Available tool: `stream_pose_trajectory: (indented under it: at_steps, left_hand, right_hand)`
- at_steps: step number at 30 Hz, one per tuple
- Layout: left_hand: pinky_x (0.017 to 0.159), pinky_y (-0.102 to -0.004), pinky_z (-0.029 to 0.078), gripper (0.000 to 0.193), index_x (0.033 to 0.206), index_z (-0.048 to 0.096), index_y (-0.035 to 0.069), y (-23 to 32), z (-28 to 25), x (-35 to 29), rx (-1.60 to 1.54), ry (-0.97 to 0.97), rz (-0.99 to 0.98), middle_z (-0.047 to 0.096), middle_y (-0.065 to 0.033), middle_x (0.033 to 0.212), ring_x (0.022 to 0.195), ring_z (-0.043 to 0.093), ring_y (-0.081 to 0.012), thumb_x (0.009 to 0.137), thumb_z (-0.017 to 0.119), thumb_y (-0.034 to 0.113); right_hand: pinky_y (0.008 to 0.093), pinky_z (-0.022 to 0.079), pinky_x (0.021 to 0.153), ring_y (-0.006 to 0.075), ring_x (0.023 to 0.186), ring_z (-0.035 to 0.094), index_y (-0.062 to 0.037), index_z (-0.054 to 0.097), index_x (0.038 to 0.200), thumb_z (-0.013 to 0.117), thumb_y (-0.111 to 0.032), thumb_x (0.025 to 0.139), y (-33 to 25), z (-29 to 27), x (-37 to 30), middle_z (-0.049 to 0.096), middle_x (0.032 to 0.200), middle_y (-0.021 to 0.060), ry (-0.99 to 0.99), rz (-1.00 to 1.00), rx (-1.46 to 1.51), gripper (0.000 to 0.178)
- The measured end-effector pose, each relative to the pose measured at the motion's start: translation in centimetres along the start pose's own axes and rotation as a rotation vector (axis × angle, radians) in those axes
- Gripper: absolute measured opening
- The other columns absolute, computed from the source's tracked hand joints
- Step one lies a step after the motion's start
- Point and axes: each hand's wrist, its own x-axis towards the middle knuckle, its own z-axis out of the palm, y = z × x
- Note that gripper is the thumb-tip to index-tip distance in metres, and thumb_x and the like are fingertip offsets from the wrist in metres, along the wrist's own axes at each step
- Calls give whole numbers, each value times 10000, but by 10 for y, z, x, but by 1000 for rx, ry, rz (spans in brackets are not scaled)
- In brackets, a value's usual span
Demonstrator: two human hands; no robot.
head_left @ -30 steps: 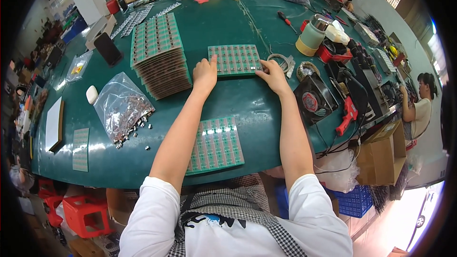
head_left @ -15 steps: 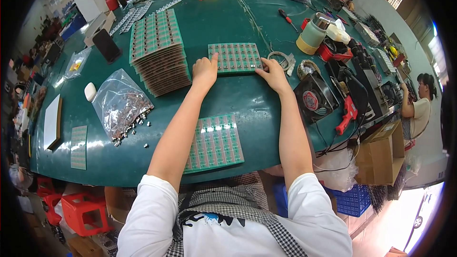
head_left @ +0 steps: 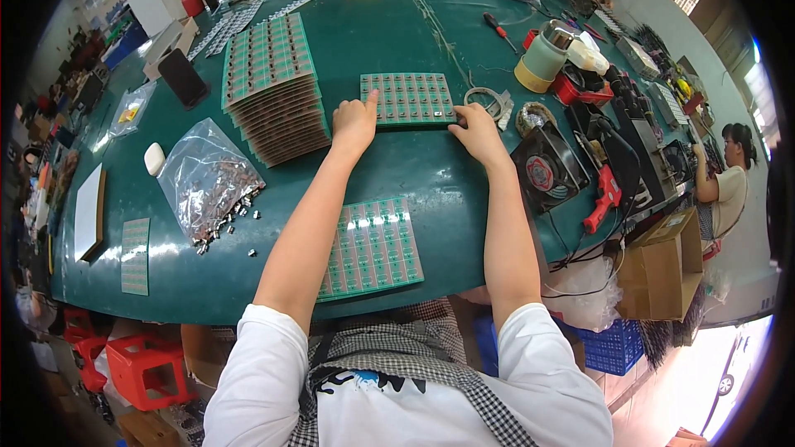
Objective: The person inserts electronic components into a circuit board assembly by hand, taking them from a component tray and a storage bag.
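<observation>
Head view: we see a rectangular green circuit-board panel, set with rows of small dark parts, lying just above the middle of the frame on a glossy dark-green tabletop. Its long axis runs roughly left to right across the picture, and it lies between our two hands, a little farther up the frame than both.

Our left hand is at the panel's left end, fingers curled and the thumb lying along that short edge. Our right hand is at the lower right corner, thumb and fingers bent close together. The two sit about equally near, one to each end, with the left thumb reaching farther up its edge. We cannot tell whether either hand truly grips the panel or only rests against it, since the undersides of the fingers are hidden.

Left of our left hand, just beside it, rises a tall stack of green circuit boards. Just beyond our right hand lies a pale grey tape ring. Nearer the lower edge, partly behind our left forearm, is a flat green-and-pink bare board. Farther left sits a transparent plastic bag of small metal parts.
</observation>
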Motion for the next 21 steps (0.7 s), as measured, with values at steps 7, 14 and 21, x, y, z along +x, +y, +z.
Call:
stream_pose_trajectory:
  at_steps: [7,14,21]
  left_hand:
    - [843,-528,464,767,756,692,-70,-4,2,1,-15,-13,-16,656,-301,839,886,620,-483,1009,285,530]
    - [918,-524,459,764,888,702,-96,-4,-2,5,-38,-122,-59,633,-348,989,982,601,-486,1012,290,535]
    - [866,-532,456,770,829,694,-85,-6,2,3,-25,-19,-33,651,-321,899,923,604,-493,1014,260,524]
  right_hand:
    - [400,467,933,358,1074,577,7,662,1106,699,-82,800,2,10,0,596,1116,193,115,23,4,322]
    - [408,465,934,321,1072,577,-82,715,1001,674,-83,823,0,15,3,605,1112,134,208,-189,19,182]
    - [393,476,905,313,1028,600,-57,712,993,676,-79,818,-2,14,3,625,1062,132,218,-165,63,180]
